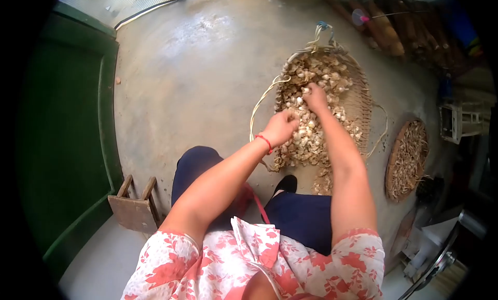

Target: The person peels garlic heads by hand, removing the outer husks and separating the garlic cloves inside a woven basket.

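A large woven basket (363,97) with rope loops rests on the floor, heaped with pale garlic bulbs (311,131) and loose papery husks. My right hand (316,99) reaches over the middle of the heap, its fingers closed around a whitish garlic bulb (306,91). Lower and to the left, my left hand (280,126) is over the basket's left side, with a red cord on the wrist. Its fingers are curled together near the bulbs, and what lies between them, if anything, is hidden.
A round flat tray (390,181) of small dried pieces stands to the right. Wooden logs (386,27) lie at the back right. On the left are a green door (67,108) and a small wooden stool (134,213). Some husks (321,181) lie below the basket.
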Available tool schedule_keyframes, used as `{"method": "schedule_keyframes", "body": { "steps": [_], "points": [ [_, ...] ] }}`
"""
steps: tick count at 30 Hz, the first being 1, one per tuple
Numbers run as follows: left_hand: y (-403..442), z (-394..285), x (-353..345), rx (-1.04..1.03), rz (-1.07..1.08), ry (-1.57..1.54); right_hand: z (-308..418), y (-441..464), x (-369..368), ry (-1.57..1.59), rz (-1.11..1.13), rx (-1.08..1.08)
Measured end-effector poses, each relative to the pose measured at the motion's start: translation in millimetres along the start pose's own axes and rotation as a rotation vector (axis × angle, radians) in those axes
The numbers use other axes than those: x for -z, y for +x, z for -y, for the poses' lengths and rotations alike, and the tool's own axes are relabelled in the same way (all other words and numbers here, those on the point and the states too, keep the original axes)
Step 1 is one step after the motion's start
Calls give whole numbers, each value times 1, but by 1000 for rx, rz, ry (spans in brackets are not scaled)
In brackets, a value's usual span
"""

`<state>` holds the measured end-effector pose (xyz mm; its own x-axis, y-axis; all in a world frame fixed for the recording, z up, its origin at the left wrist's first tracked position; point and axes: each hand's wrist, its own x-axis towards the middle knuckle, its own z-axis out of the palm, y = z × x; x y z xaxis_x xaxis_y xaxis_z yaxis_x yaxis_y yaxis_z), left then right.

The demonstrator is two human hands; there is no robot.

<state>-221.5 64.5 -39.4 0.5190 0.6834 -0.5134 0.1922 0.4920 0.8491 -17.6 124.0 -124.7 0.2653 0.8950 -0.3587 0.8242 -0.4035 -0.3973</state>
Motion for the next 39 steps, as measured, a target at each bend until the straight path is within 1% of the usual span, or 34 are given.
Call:
{"method": "schedule_keyframes", "body": {
  "steps": [1, 2, 3, 4, 6, 8, 9, 10, 12, 13, 16, 17, 18, 20, 21, 22, 23, 24, 25, 26, 28, 29, 30, 32, 33, 34, 36, 37, 38, 39],
  "points": [
    [-4, -13, 0, 70, -53, -152, 14, -10, 25, 137, 108, -20],
    [-1, -21, 1, 74, -63, -157, 31, -18, 54, 267, 211, -37],
    [3, -27, 0, 102, -146, -252, 27, -16, 64, 215, 231, 63],
    [4, -31, 0, 130, -225, -342, 49, -40, 90, 201, 245, 157],
    [11, -33, -4, 143, -214, -338, 57, -64, 118, 273, 485, 270],
    [18, -31, -11, 156, 137, -259, 54, -88, 123, 345, 584, 436],
    [18, -31, -19, 159, 184, -187, 56, -104, 129, 253, 467, 472],
    [19, -30, -25, 160, 204, -178, 48, -113, 129, 238, 391, 469],
    [23, -25, -33, 140, 328, -88, 37, -130, 140, 299, 384, 420],
    [25, -20, -40, 145, 343, -83, 29, -137, 138, 303, 377, 406],
    [27, -17, -60, -119, 260, 308, 10, -155, 134, 294, 315, 337],
    [24, -17, -65, -93, 271, 204, 8, -160, 133, 491, 345, 217],
    [23, -18, -68, -93, 272, 204, 5, -163, 132, 687, 373, 94],
    [20, -22, -72, 226, 497, -284, -3, -163, 133, 636, 329, 123],
    [14, -30, -79, 284, 488, -427, -8, -164, 131, 601, 293, 121],
    [9, -34, -85, 282, 488, -426, -10, -165, 129, 566, 257, 120],
    [3, -38, -88, 365, 513, -637, -10, -165, 125, 565, 257, 123],
    [0, -39, -91, 444, 532, -849, -6, -166, 121, 555, 74, 234],
    [1, -36, -93, 399, 525, -894, -1, -165, 115, 542, -110, 344],
    [0, -34, -97, 395, 522, -896, 1, -165, 109, 542, -108, 348],
    [-4, -34, -100, 376, 327, -969, 13, -163, 98, 515, -261, 309],
    [-5, -34, -101, 350, 215, -934, 18, -163, 96, 580, -218, 228],
    [-5, -37, -102, 348, 213, -933, 23, -161, 92, 581, -217, 231],
    [-3, -42, -103, 160, -204, -550, 31, -155, 83, 659, -262, 166],
    [7, -28, -99, 33, -291, -293, 37, -154, 85, 713, -251, 156],
    [9, -29, -95, 34, -285, -299, 36, -150, 81, 705, -253, 152],
    [11, -30, -87, -458, -454, 38, 37, -143, 74, 1008, -187, 16],
    [11, -31, -82, -458, -452, 33, 40, -143, 75, 1194, -118, -48],
    [11, -31, -78, -523, -457, 139, 41, -145, 78, 1189, -120, -50],
    [9, -30, -77, -596, -459, 246, 49, -153, 91, 1305, -13, -176]
  ]
}}
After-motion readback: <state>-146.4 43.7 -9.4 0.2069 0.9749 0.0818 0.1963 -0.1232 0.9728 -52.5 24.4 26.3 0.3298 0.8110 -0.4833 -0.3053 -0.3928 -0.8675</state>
